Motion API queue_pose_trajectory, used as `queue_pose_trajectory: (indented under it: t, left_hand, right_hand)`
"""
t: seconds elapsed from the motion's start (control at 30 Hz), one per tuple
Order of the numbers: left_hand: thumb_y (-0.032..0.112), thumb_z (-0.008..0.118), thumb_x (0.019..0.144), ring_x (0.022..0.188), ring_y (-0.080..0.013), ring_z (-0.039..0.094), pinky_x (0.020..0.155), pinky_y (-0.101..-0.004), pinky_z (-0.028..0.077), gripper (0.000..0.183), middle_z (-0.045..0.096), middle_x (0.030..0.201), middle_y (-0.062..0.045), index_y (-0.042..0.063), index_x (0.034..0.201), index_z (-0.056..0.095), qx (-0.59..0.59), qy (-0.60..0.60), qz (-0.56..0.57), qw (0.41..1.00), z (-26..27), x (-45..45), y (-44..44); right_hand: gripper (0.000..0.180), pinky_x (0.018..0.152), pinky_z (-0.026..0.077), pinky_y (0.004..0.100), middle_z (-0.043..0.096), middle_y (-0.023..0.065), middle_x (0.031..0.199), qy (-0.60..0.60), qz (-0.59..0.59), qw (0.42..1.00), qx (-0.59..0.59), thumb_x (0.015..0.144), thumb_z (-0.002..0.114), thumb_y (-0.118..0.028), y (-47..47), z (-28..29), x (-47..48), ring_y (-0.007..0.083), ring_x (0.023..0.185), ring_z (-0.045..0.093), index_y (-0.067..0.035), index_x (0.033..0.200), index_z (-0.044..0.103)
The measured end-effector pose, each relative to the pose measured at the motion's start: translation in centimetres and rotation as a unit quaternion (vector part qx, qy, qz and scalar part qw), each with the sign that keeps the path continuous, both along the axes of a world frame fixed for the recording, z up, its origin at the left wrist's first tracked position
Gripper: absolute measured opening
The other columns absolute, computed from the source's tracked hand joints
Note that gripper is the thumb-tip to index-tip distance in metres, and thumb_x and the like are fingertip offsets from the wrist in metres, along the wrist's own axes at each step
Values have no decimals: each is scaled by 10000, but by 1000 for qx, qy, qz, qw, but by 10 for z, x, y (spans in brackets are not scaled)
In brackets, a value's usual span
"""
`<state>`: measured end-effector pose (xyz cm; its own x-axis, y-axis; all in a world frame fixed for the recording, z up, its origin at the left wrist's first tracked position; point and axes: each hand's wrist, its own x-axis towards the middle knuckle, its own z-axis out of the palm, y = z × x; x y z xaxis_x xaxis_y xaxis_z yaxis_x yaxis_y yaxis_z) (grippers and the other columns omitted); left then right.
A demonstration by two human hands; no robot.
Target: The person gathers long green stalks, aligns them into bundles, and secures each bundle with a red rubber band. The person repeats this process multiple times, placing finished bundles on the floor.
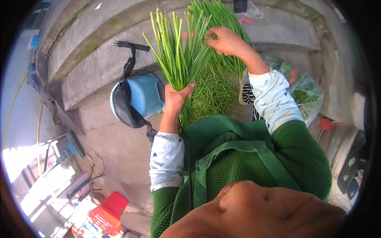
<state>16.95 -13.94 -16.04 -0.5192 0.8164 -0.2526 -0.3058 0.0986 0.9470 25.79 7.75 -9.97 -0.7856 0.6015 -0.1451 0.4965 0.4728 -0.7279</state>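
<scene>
My left hand (176, 96) grips a bunch of long green stalks (181, 59), likely garlic chives, low down, with the cut, paler ends fanned upward. Leafy ends hang below that fist, over the green apron (220, 128). My right hand (224, 41) is at the right side of the bunch, thumb and fingers curled by the stalks; whether a stalk is pinched between them cannot be made out. Behind it a larger heap of the same greens (220, 15) rests on the concrete step. Short cut green pieces (211, 95) lie in a pile below.
A light blue plastic stool (146, 95) with a black waist bag (126, 104) over it stands left. Curved concrete steps (89, 86) rise ahead. A clear plastic bag of greens (306, 95) lies right. A red bucket (114, 205) and red basket (104, 220) are at lower left.
</scene>
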Motion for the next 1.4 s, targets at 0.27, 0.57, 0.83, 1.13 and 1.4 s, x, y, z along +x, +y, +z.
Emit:
queue_pose_trajectory:
  t: [0.27, 0.57, 0.83, 1.13, 1.4]
  left_hand:
    - [-62, 612, 735, 498, -99, 488, 454, -227, 387, 88, 590, 673, -48, -10, 806, 610, 21, -78, 5, 997, 6, 3, 5]
    - [-60, 635, 726, 483, -86, 478, 438, -219, 372, 82, 575, 651, -25, 4, 764, 601, 0, 1, 33, 999, 2, 3, 7]
    - [-73, 624, 730, 488, -84, 485, 449, -217, 377, 83, 588, 663, -22, 5, 754, 610, 11, -14, 17, 1000, 3, 4, 5]
    - [-61, 604, 736, 524, -119, 508, 455, -229, 400, 159, 633, 783, -109, -13, 888, 601, 27, -85, -7, 996, 3, -3, 5]
    - [-45, 615, 733, 522, -123, 509, 453, -230, 401, 150, 636, 792, -124, -18, 879, 596, 21, -101, 15, 995, -1, -7, 2]
  right_hand:
    - [161, 403, 313, 208, 462, -35, 500, 259, -129, 956, 36, 865, 550, -174, 14, -16, 6, 37, 421, 411, -30, 799, 584]
    - [179, 380, 284, 191, 479, -28, 526, 232, -59, 947, -216, 852, 591, -201, -29, 8, 0, 44, 415, 381, -34, 791, 575]
    - [164, 404, 308, 223, 476, -18, 537, 202, -71, 903, -373, 803, 601, -175, -18, -15, -6, 84, 389, 385, -20, 853, 579]
    - [153, 406, 334, 209, 374, -45, 483, 373, 195, 563, -711, 897, 375, -134, 20, 8, 15, 62, 351, 342, -17, 844, 459]
    - [157, 411, 335, 228, 407, -37, 517, 483, 273, 504, -662, 893, 393, -134, 40, 35, 38, 62, 386, 369, -40, 786, 460]
